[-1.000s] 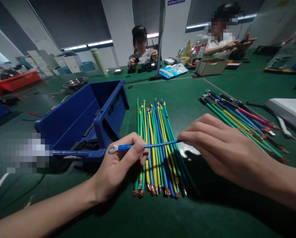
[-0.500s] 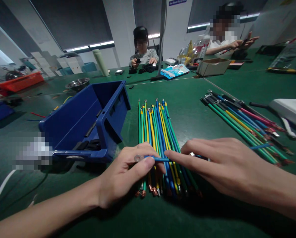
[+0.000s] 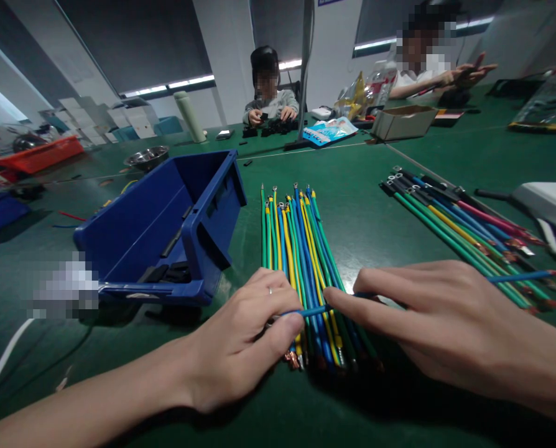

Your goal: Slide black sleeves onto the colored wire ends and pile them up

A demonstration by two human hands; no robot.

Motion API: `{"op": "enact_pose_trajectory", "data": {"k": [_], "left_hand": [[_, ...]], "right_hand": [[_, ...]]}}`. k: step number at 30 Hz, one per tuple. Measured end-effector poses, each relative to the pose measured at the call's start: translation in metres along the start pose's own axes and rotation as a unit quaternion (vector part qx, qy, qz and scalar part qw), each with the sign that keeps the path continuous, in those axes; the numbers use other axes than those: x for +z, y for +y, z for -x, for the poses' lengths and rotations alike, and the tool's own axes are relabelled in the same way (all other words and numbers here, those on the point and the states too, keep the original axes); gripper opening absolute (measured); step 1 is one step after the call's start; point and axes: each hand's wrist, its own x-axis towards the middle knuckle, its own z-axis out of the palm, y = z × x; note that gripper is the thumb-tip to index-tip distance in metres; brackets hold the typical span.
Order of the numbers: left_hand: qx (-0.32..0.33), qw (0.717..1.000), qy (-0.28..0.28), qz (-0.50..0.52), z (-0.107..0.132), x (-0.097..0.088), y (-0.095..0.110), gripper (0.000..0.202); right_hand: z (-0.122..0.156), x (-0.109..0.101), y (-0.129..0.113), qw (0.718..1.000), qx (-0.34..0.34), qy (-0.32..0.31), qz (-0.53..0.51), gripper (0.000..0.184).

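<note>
A blue cable (image 3: 316, 310) lies crosswise over a bundle of cables in front of me. My left hand (image 3: 254, 336) pinches its left end between thumb and fingers, which mostly cover the end. My right hand (image 3: 427, 323) is curled round the cable farther right, with the index finger along it. The cable's far end shows beyond the right hand. Beneath both hands is the bundle of green, yellow and blue cables (image 3: 301, 249), with metal lugs at the far ends and bare copper at some near ends.
A blue bin (image 3: 133, 233) with black pieces stands at left. More cables with black sleeves (image 3: 446, 218) lie at right, beside a white device (image 3: 551, 205). Farther back are a metal bowl (image 3: 146, 158), a cardboard box (image 3: 403, 122) and two people across the green table (image 3: 352, 180).
The left fingers have closed over the cable's end, hiding the ring lug that showed before. My right hand has shifted slightly right, and more of the cable shows beyond it.
</note>
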Motion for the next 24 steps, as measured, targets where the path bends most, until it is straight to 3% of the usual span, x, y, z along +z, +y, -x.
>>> {"op": "enact_pose_trajectory", "data": {"k": [5, 10, 14, 18, 24], "left_hand": [[-0.002, 0.997, 0.078, 0.011, 0.001, 0.006, -0.005, 0.028], [-0.048, 0.985, 0.165, 0.026, 0.001, 0.010, -0.006, 0.024], [0.002, 0.975, 0.218, -0.046, 0.002, 0.010, -0.006, 0.015], [0.070, 0.966, 0.231, -0.095, 0.003, 0.010, -0.010, 0.020], [0.104, 0.964, 0.216, -0.116, 0.005, 0.009, -0.013, 0.029]], "right_hand": [[0.003, 0.004, 0.004, 0.999, 0.031, 0.027, 0.003, 0.024], [0.003, 0.007, 0.007, 0.998, 0.056, 0.030, -0.001, 0.022], [0.003, 0.006, 0.009, 0.997, 0.066, 0.035, -0.003, 0.021], [0.002, 0.005, 0.008, 0.998, 0.059, 0.035, 0.005, 0.020], [0.001, 0.004, 0.008, 0.998, 0.049, 0.030, -0.003, 0.020]]}}
